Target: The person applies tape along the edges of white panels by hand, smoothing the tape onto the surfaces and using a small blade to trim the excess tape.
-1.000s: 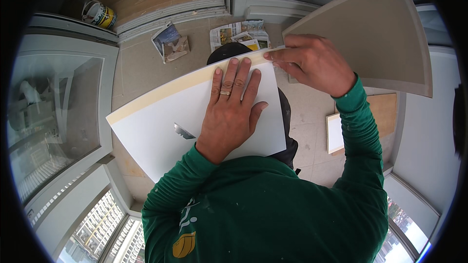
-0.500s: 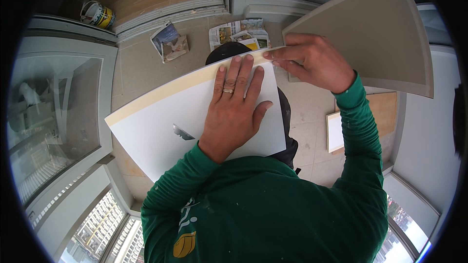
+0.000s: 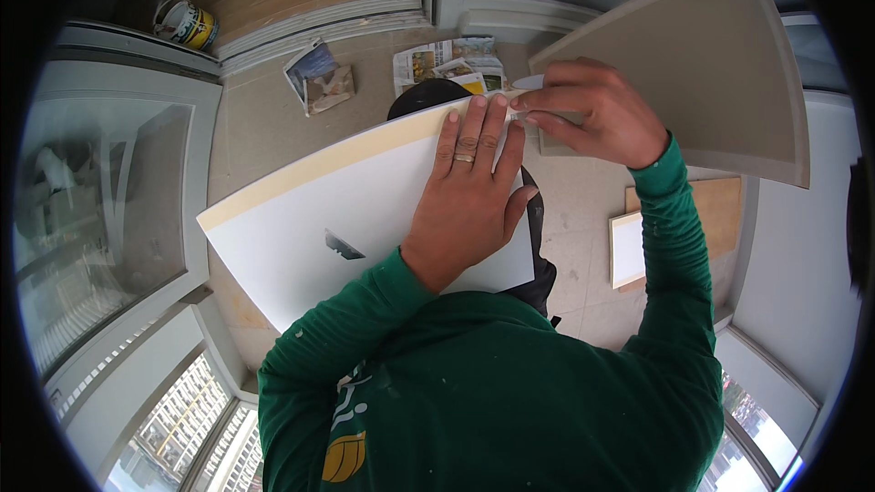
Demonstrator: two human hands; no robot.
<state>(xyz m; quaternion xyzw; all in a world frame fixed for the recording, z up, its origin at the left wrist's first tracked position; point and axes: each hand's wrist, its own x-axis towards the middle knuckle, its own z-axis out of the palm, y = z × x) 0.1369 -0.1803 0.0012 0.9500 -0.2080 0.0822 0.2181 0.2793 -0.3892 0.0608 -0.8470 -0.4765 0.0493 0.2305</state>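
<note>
Hands are both on the white board (image 3: 301,228) right now, and it sits tilted across the middle of the view, resting over a black bucket (image 3: 428,96) whose rim peeks out above its far edge and whose side shows below its near right corner. The left hand (image 3: 469,196) lies flat on the board's right half, fingers (image 3: 480,132) stretched out straight and spread a little, palm pressing down, a ring on one finger. The right hand (image 3: 592,114) is just beside it at the board's far right corner, fingers curled and pinched together on something small and pale at the edge; what exactly it is, I cannot tell. The two sets of fingertips almost meet there. A tan strip (image 3: 328,164) runs along the board's far edge. On the white face, left of the left wrist, lies a small grey utility blade (image 3: 344,246). Both sleeves are green. Behind the right hand leans a large grey panel (image 3: 702,73). On the floor (image 3: 264,128) beyond the board lie sheets of newspaper (image 3: 447,59) and a small torn packet (image 3: 319,77); a paint tin (image 3: 187,23) stands at the far left. To the right, a smaller white offcut (image 3: 627,249) lies on a wooden piece (image 3: 720,219).
</note>
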